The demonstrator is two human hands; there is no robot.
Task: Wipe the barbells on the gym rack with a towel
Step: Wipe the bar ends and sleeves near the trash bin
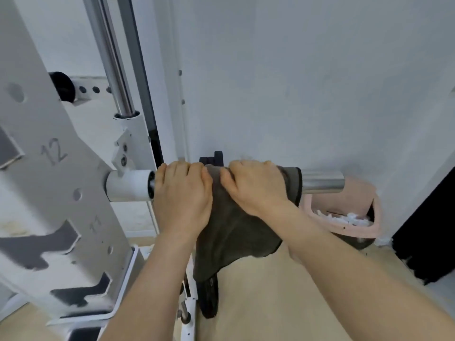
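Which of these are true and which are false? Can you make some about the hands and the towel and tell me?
1. Both hands, left and right, are on the bar. True.
2. The towel is bright yellow. False: it is dark grey-brown.
3. The end of the barbell sleeve is bare and shiny. True.
4. The pink bin hangs from the rack upright. False: it sits low by the wall.

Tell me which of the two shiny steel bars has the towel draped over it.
The horizontal bar under both hands, not the upright rod on the rack. The dark towel hangs over it.
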